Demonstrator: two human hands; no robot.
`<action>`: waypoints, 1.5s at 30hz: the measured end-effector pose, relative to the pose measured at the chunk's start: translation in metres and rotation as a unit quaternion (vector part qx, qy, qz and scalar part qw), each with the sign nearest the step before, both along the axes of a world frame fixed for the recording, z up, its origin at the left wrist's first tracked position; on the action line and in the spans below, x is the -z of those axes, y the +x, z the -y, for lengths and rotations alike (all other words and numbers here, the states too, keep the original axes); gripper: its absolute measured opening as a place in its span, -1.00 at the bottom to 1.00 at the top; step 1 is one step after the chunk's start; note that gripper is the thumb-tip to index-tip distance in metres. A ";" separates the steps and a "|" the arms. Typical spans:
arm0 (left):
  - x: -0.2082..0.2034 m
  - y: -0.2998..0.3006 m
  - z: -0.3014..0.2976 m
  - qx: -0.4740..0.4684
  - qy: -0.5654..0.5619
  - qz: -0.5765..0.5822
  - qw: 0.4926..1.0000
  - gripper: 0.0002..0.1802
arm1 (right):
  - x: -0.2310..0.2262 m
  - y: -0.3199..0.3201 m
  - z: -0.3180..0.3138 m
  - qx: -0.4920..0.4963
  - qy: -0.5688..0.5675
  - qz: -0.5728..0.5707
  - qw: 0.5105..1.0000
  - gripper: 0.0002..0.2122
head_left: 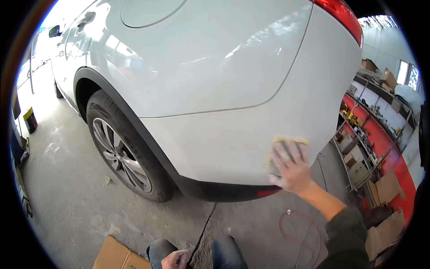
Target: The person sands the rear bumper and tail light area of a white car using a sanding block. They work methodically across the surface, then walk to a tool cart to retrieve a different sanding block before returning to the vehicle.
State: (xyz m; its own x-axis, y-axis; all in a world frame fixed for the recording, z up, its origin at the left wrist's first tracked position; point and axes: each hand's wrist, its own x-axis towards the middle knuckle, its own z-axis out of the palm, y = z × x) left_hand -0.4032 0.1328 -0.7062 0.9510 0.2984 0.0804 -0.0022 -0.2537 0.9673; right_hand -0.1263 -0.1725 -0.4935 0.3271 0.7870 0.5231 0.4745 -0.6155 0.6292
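My right hand (291, 167) presses a thin, yellow-edged sanding pad (305, 141) flat against the white rear bumper (224, 148) of a car, low and near its rear corner. The fingers lie spread over the pad and are covered in pale dust. Down at the lower edge, my left hand (176, 260) rests by my left knee. Its dusty fingers are curled together, and the picture's edge cuts part of it off, so what they hold, if anything, is hidden.
The car's rear wheel (121, 148) stands at left, above concrete floor. A cardboard sheet (117, 255) lies near my left knee. A thin red hose (286, 224) curls on the floor at right. Cluttered shelves (365, 121) and cardboard boxes (385, 190) line the right wall.
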 end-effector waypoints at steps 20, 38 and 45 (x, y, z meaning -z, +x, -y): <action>-0.041 0.013 0.079 0.056 0.091 0.016 0.994 -0.83 | 0.017 -0.029 0.174 0.028 0.117 -0.043 0.992 -0.45; -0.059 0.028 0.072 -0.045 0.197 0.035 0.979 -0.80 | 0.034 0.034 -0.077 -0.235 0.067 -0.003 0.970 -0.33; -0.032 0.014 0.054 0.015 0.283 0.035 0.958 -0.80 | 0.049 0.031 0.099 -0.100 0.202 -0.005 0.974 -0.33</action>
